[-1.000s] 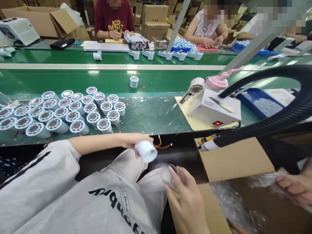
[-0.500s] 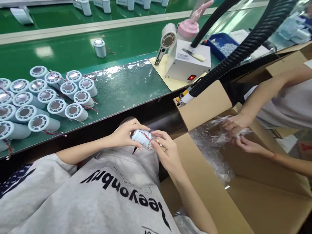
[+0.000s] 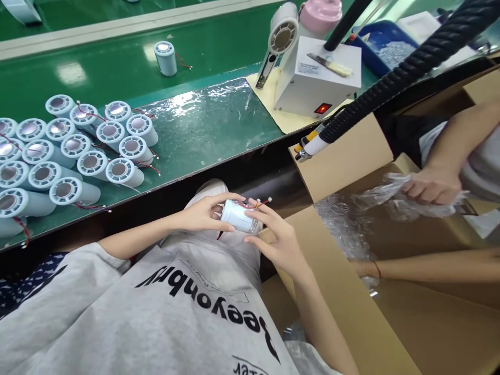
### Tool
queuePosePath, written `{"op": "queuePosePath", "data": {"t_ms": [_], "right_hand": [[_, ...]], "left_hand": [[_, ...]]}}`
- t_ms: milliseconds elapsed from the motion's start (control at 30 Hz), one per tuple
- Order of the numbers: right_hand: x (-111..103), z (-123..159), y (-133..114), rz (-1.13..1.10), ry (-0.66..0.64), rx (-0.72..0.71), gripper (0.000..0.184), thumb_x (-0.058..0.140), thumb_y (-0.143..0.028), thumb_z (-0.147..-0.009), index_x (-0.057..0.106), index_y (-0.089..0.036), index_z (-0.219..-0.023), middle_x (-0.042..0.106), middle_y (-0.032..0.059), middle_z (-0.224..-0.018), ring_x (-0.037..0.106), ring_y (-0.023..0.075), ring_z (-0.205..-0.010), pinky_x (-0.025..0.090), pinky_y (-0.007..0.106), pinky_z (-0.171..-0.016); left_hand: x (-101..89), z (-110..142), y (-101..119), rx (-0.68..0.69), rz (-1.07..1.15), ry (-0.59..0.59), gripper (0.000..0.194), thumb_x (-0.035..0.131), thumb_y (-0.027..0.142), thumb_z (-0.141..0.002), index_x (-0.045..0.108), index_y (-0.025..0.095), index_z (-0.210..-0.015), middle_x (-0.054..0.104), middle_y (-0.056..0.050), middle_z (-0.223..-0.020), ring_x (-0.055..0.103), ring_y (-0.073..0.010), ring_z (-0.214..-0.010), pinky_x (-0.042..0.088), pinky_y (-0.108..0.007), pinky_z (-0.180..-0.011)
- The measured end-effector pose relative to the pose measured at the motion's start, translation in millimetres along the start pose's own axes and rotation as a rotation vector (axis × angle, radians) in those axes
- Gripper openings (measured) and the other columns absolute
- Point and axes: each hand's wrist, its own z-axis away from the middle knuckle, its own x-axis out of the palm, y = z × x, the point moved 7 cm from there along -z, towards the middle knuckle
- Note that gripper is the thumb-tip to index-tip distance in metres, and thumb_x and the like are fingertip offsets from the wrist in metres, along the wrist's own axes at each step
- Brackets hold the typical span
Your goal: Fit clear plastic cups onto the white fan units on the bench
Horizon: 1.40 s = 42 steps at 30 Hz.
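Note:
Above my lap I hold a light-blue cylindrical housing (image 3: pixel 238 216) lying roughly sideways, with a thin red wire and small white connector at its right end. My left hand (image 3: pixel 205 212) grips the left end between thumb and fingers. At the right end, my right hand (image 3: pixel 280 237) is closed around it, index finger on the wire side and thumb near the lower edge. That end looks clear or ribbed; its detail is too small to tell. Similar light-blue housings (image 3: pixel 91 164) with red wires stand grouped on the green bench at the left.
One more housing (image 3: pixel 165 58) stands on the green belt. A white box (image 3: pixel 318 78) with a red lit switch carries a knife (image 3: pixel 330 65); a black hose (image 3: pixel 394 83) arches over the right side. A co-worker's hand (image 3: pixel 433 185) holds clear plastic above an open carton (image 3: pixel 344 307).
The housing has shifted slightly right and turned in my hands, and my right fingers have spread wider around its end. The co-worker's hands have moved apart, one lifting clear plastic.

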Motion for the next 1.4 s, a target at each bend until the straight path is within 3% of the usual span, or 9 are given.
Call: {"op": "queuePosePath", "data": {"t_ms": [100, 267, 367, 767, 1033, 1400], "right_hand": [[-0.3, 5.7, 1.3, 0.037, -0.012, -0.031, 0.033, 0.082, -0.036, -0.084, 0.075, -0.030, -0.116, 0.073, 0.0079, -0.132, 0.065, 0.0327, -0.130, 0.055, 0.052, -0.108], [-1.0, 9.0, 8.6, -0.135, -0.014, 0.066, 0.042, 0.085, -0.043, -0.081, 0.071, -0.029, -0.118, 0.075, 0.0065, -0.125, 0.072, 0.0282, -0.116, 0.064, 0.044, -0.097], [-0.7, 9.3, 9.5, -0.215, -0.015, 0.121, 0.043, 0.086, -0.045, -0.080, 0.070, -0.030, -0.117, 0.075, 0.0047, -0.120, 0.075, 0.0245, -0.106, 0.066, 0.040, -0.093], [4.7, 10.5, 18.0, -0.362, -0.050, 0.274, 0.052, 0.085, -0.057, -0.077, 0.065, -0.029, -0.117, 0.073, 0.0086, -0.120, 0.073, 0.0255, -0.105, 0.065, 0.037, -0.080], [8.1, 9.7, 21.8, -0.420, -0.035, 0.323, 0.055, 0.083, -0.063, -0.076, 0.064, -0.029, -0.114, 0.075, 0.0064, -0.109, 0.072, 0.0208, -0.085, 0.062, 0.034, -0.074], [22.0, 12.5, 36.3, -0.584, -0.033, 0.487, 0.055, 0.076, -0.069, -0.078, 0.060, -0.025, -0.105, 0.068, -0.0010, -0.082, 0.070, 0.0174, -0.063, 0.063, 0.030, -0.053]], "left_hand": [[1.3, 0.5, 4.5, 0.007, 0.029, -0.040, 0.075, 0.087, 0.034, -0.075, 0.058, 0.029, -0.144, 0.060, -0.014, -0.149, 0.069, -0.0275, -0.120, 0.059, -0.035, -0.089], [4.5, -0.3, 24.2, 0.116, -0.035, -0.111, 0.073, 0.088, 0.027, -0.075, 0.062, 0.036, -0.143, 0.057, -0.008, -0.155, 0.058, -0.0292, -0.139, 0.054, -0.038, -0.105], [5.7, 0.9, 29.7, 0.154, -0.078, -0.121, 0.073, 0.086, 0.027, -0.077, 0.060, 0.038, -0.144, 0.055, -0.006, -0.157, 0.055, -0.0279, -0.143, 0.053, -0.037, -0.107], [4.3, 5.2, 30.0, 0.151, -0.198, -0.107, 0.072, 0.085, 0.032, -0.080, 0.058, 0.038, -0.146, 0.057, -0.007, -0.155, 0.054, -0.0303, -0.141, 0.054, -0.040, -0.104], [4.0, 6.9, 31.0, 0.197, -0.201, -0.117, 0.072, 0.084, 0.030, -0.081, 0.057, 0.037, -0.147, 0.058, -0.009, -0.153, 0.056, -0.0290, -0.140, 0.054, -0.040, -0.106], [3.9, 6.4, 30.0, 0.168, -0.220, -0.120, 0.070, 0.084, 0.032, -0.080, 0.060, 0.035, -0.145, 0.059, -0.010, -0.151, 0.055, -0.0306, -0.140, 0.054, -0.041, -0.105]]}}
